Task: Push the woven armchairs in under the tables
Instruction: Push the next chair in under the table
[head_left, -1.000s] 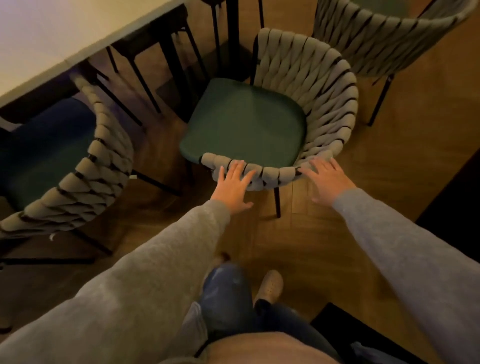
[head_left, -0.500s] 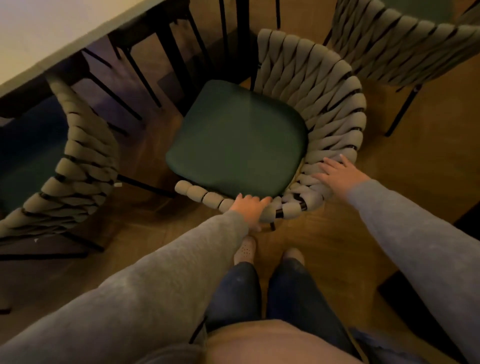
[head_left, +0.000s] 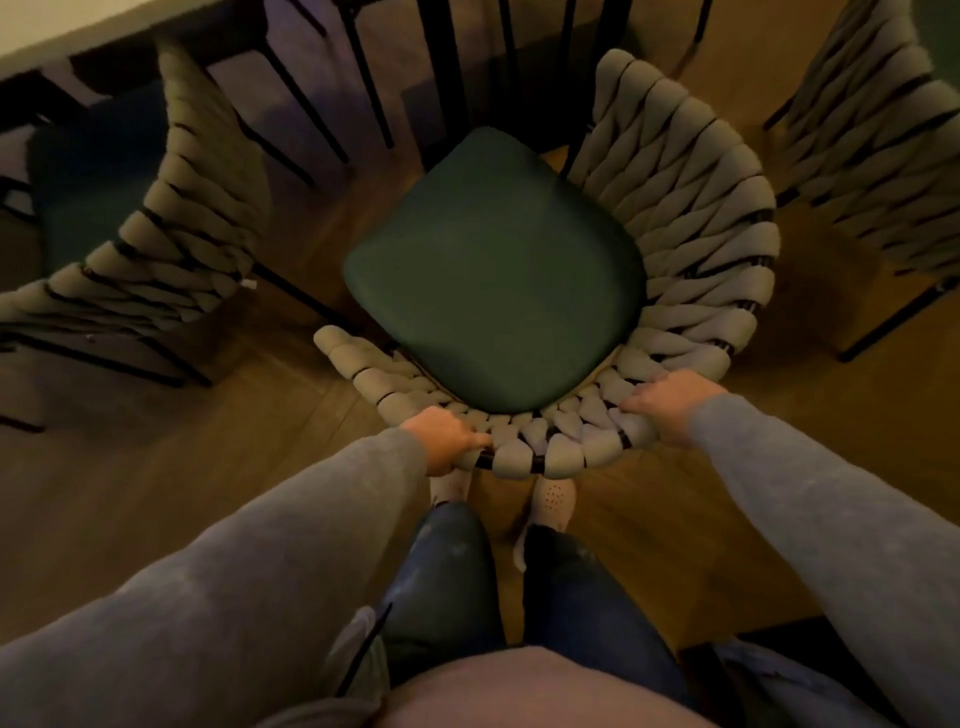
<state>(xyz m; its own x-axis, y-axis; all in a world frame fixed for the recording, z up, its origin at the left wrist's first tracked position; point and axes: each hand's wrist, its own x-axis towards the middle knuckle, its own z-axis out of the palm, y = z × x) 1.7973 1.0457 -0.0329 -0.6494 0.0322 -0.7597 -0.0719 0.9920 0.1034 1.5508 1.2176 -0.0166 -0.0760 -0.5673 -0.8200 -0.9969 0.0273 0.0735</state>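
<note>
1. A second ago both hands lay flat and open near the back of the middle armchair (head_left: 691, 208). Now they hold it.
2. The left hand (head_left: 447, 436), at 7 o'clock on the chair, has its fingers curled round the woven back rim.
3. The right hand (head_left: 660, 402), at 5 o'clock on the chair, has its fingers bent over the top of the same rim.
4. The person has also stepped in closer. The shoes (head_left: 556, 499) are now just behind the chair.
5. I think this means the chair is ready to be pushed. It is not in yet: its whole green seat (head_left: 493, 270) shows, and the front points to 12 o'clock at the dark table legs (head_left: 447, 67).
6. Count, left to right: three woven armchairs. The left armchair (head_left: 171, 249) at 9 o'clock sits partly under the pale table top (head_left: 62, 21). The middle one is held. The right armchair (head_left: 872, 156) is at 2 o'clock.
7. There are two hands, two shoes and one table top. The table legs are too dark to count.
</note>
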